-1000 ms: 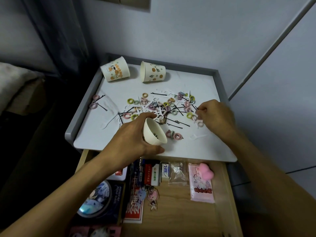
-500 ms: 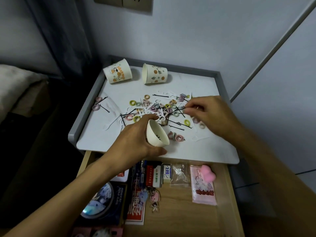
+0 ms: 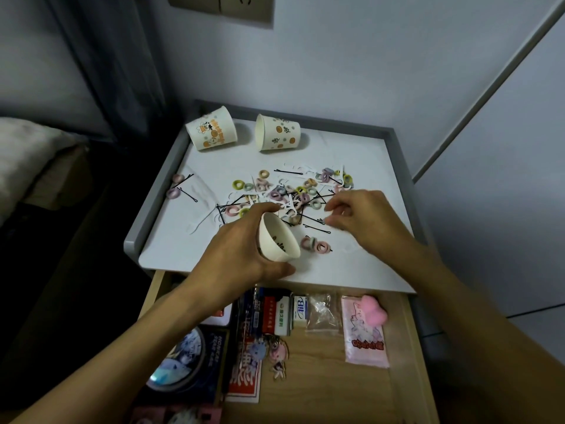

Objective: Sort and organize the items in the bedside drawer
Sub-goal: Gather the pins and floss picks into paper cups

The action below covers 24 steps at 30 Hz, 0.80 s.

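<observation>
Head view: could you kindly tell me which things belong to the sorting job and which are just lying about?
Job: paper cup in the left hand, right hand, hair ties, bobby pins, two tipped cups, open drawer.
Lying about: wall socket, bedding.

The table top [image 3: 183, 240] is white and its rim [image 3: 133, 243] is grey. The left cup [image 3: 212, 130] is white with orange and black cartoon pictures. The right cup [image 3: 279, 133] is white with orange spots and little green leaves. The front cup [image 3: 276, 237] is cream inside. The hair ties [image 3: 306, 242] are pink, green, yellow and light purple. The hair pins [image 3: 289, 172] are black. The drawer [image 3: 330, 381] is light brown wood. In it, the packet [image 3: 365, 338] is pink with red letters, the fluffy heart [image 3: 373, 312] is pink, and the box [image 3: 270, 313] is red and white.
</observation>
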Each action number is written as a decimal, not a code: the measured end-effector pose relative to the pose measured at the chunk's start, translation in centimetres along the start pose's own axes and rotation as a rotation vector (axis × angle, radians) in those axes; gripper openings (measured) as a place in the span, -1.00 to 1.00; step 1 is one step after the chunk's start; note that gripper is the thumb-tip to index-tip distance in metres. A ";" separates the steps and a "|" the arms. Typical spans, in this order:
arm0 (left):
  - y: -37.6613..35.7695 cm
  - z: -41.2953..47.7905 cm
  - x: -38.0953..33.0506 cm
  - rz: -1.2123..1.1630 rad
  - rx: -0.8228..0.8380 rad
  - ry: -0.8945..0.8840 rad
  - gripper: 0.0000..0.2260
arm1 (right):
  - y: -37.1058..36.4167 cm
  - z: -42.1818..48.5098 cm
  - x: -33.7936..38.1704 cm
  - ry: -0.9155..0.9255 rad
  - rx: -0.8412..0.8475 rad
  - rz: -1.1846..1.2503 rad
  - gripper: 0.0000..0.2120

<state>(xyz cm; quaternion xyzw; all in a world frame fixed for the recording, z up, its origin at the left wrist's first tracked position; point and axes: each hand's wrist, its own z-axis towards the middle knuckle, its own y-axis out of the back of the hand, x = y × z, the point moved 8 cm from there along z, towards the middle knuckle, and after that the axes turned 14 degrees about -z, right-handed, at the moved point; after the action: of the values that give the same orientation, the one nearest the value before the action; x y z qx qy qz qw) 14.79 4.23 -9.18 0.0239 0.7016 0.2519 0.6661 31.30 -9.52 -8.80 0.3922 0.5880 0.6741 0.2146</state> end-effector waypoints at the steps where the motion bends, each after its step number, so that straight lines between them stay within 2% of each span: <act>1: 0.1 0.0 0.0 0.002 -0.008 0.002 -0.26 | -0.9 -0.1 -0.3 -0.024 0.033 -0.063 -0.78; 5: 0.3 0.0 0.0 -0.003 -0.017 0.006 -0.26 | -2.5 -0.3 0.6 -0.020 0.034 -0.177 -0.62; 7: 0.2 0.0 0.0 -0.005 -0.012 0.010 -0.26 | -2.6 -0.2 1.0 -0.014 -0.011 -0.190 -0.66; 10: 0.2 0.0 0.0 -0.006 -0.004 0.013 -0.26 | -2.8 -0.2 1.4 -0.006 -0.045 -0.176 -0.85; 12: 0.2 -0.1 0.0 -0.004 -0.002 0.011 -0.26 | -2.7 -0.1 1.9 0.012 -0.056 -0.250 -0.92; 18: 0.2 -0.1 -0.1 -0.011 0.012 0.022 -0.26 | -3.2 -0.7 3.8 0.122 -0.021 -0.603 -0.77; 24: 0.0 -0.1 0.0 -0.005 0.019 0.024 -0.27 | -3.6 -0.9 3.4 0.200 -0.052 -0.623 -0.76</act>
<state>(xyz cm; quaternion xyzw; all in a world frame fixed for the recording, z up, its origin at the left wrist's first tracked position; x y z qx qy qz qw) 14.68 4.22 -9.13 0.0254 0.7119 0.2438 0.6581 27.92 -6.73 -11.33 0.1197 0.6806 0.6259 0.3616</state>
